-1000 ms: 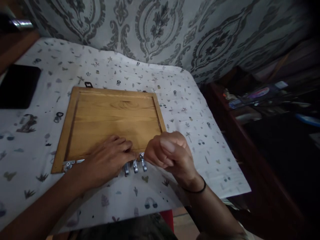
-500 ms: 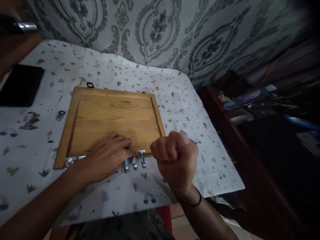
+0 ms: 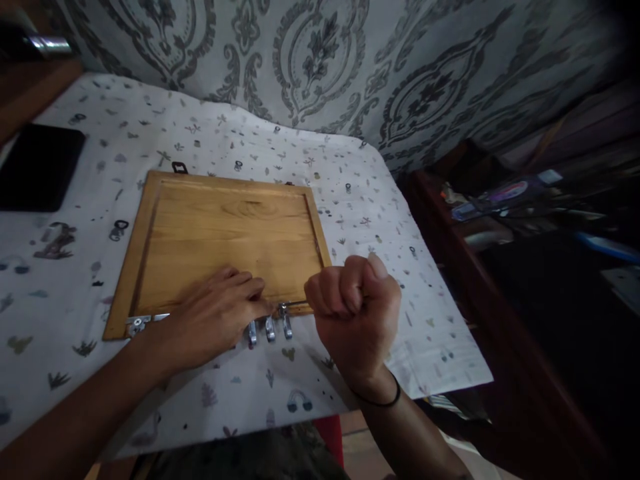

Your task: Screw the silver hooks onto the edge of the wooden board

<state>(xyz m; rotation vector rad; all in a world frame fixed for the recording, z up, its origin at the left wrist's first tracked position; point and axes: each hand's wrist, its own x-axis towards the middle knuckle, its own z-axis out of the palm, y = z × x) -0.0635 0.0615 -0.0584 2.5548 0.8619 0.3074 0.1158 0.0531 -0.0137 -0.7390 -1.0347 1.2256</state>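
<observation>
A wooden framed panel (image 3: 225, 233) lies flat on a patterned white cloth (image 3: 350, 220). My left hand (image 3: 220, 313) rests flat on the panel's near edge, fingers stretched toward a metal hinge (image 3: 273, 325) with three silver knuckles. My right hand (image 3: 355, 307) is closed in a fist just right of the hinge, gripping a thin metal tool shaft (image 3: 295, 305) whose tip meets the hinge plate. A second metal hinge (image 3: 140, 324) sits at the panel's near left corner.
A black flat device (image 3: 37, 167) lies on the cloth at far left. A dark wooden shelf (image 3: 500, 220) with cluttered items stands to the right, below the table's edge. A patterned curtain (image 3: 320, 60) hangs behind.
My right hand turned from a loose pinch into a fist and shifted slightly right, the thin tool shaft now showing against the hinge. My left hand stayed put.
</observation>
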